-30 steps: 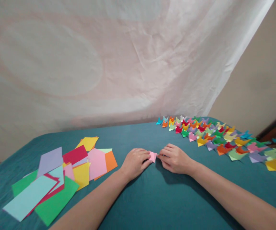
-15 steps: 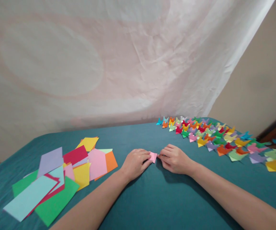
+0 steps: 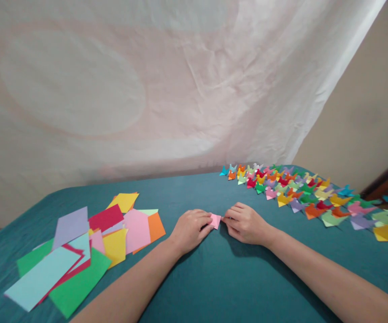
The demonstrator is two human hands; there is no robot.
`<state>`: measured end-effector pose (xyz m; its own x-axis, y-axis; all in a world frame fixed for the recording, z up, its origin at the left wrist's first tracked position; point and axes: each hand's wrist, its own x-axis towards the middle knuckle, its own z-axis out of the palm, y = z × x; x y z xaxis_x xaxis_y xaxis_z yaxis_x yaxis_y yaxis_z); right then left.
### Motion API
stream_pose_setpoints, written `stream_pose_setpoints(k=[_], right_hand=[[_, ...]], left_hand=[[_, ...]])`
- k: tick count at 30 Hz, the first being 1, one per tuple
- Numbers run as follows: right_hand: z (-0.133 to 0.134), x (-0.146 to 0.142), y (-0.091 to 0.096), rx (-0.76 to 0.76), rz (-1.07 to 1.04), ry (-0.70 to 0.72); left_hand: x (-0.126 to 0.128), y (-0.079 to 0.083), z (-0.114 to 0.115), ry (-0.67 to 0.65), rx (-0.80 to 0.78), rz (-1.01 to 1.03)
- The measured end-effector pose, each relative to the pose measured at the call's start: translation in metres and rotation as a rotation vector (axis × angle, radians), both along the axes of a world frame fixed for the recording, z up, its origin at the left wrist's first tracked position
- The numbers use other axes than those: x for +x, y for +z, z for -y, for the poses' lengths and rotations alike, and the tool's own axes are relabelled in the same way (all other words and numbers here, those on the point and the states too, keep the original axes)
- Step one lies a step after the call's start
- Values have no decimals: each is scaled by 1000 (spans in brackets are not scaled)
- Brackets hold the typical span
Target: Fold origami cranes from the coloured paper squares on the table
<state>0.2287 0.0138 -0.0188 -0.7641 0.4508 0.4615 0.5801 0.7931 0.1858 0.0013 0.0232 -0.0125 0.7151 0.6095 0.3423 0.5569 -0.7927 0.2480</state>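
A small folded pink paper [image 3: 215,220] lies on the teal cloth [image 3: 214,278] between my two hands. My left hand [image 3: 190,229] rests knuckles up with its fingers curled, pinching the paper's left edge. My right hand [image 3: 244,222] is curled too, its fingertips pressed on the paper's right edge. Both forearms stretch back toward the lower edge of the view.
A loose pile of coloured paper sheets [image 3: 79,251] lies at the left. Rows of several small folded paper birds [image 3: 302,190] run along the right side. A creased white sheet [image 3: 147,89] hangs behind the table, with a beige wall [image 3: 365,103] at the right.
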Motion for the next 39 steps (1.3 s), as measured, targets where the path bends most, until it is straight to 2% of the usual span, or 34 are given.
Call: stream_pose_setpoints(k=[15,30,39], right_hand=[[1,0,4,-93,-38,5],[3,-4,3,-147,-77,-2],[7,-11,3,-166,-63,-42]], left_hand=[[-1,0,0,38,-30,28],[-1,2,-4,70,-177,155],[2,0,-3,118,-151,166]])
